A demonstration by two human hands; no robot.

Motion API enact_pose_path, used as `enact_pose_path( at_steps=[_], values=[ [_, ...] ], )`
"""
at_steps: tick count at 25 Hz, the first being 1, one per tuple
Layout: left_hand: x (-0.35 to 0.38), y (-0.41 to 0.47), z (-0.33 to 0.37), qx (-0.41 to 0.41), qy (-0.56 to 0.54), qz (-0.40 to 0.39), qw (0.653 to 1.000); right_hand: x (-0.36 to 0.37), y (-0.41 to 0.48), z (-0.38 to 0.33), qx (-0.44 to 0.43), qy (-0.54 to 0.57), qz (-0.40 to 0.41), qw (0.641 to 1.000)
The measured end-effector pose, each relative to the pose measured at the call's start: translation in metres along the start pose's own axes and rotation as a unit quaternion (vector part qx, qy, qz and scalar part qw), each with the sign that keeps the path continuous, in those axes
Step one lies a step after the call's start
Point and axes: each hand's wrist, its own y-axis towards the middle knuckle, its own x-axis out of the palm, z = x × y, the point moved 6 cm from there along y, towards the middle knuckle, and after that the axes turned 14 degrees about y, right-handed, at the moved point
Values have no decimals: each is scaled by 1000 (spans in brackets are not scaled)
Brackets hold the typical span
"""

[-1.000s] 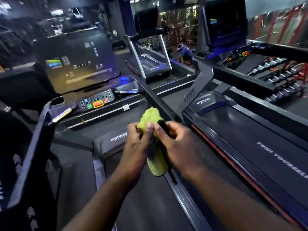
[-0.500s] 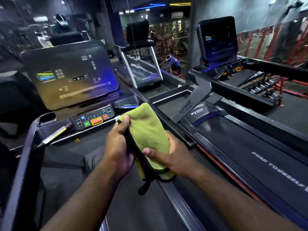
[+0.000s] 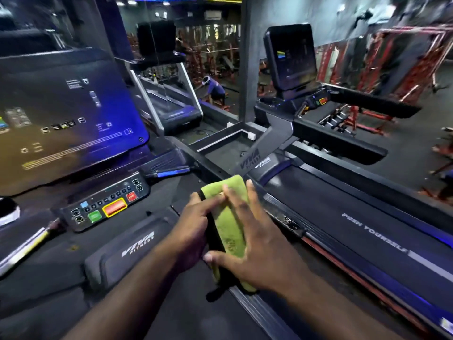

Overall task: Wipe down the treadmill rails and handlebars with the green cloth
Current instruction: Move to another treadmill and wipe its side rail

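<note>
Cloth is draped over the handlebar that runs between two treadmills, at the bar's near end. L hand grasps the cloth's left edge w/ curled fingers. R hand lies on top w/ fingers spread and straight, pressing, not clenched; thumb lies across the near end.

Risks, as I judge them:
- Only the L hand really holds. If that grip slackens mid-stroke, the cloth could slide off the bar and drop to the belt or side rail.
- A dark tail of the cloth hangs loose at the near end, close to the side rail. It could snag on an edge during a long stroke.
- Console sits just left of the L hand. A wide sweep or a forearm could hit the green btn, and the belt might start.

Writing:
- "VIVA FITNESS" on the motor cover, and again on the next treadmill's upright.
- "PUSH YOURSELF" on the next treadmill's belt.
- Screen shows icons and text lines, too blurred to read. Btn labels are too small to read.
</note>
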Motion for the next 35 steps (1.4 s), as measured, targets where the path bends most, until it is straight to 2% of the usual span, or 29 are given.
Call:
enact_pose_path(
  at_steps=[4,7,11,12,14,16,18,20,24,27,30,32,35],
  values=[
    [-4,77,-5,-48,35,-118,991,36,66,32,73,-51,42,995],
    [-22,161,-9,-63,28,-140,988,50,140,74,55,-65,73,994],
    [-51,259,-9,-104,71,-193,973,45,252,135,83,-87,54,991],
    [-61,281,-7,-106,96,-169,975,37,273,146,85,-95,51,991],
    [-90,326,-5,-50,189,-84,977,25,319,166,93,-128,48,986],
    [-118,361,-4,13,297,4,955,34,364,184,97,-160,33,982],
    [-138,384,-13,8,321,52,946,76,401,202,88,-205,-20,975],
    [-151,401,-20,6,331,65,942,129,419,220,81,-266,-73,958],
    [-149,440,-6,85,413,5,907,142,421,231,104,-329,-25,938],
    [-144,453,5,131,488,-59,861,123,376,236,160,-352,-44,921],
    [-150,459,1,148,519,-75,838,107,331,238,221,-362,-50,904],
    [-154,456,-6,186,537,-90,818,112,343,237,243,-364,-27,899],
    [-148,450,-14,305,589,-123,738,143,400,236,225,-375,5,899]
  ],
)
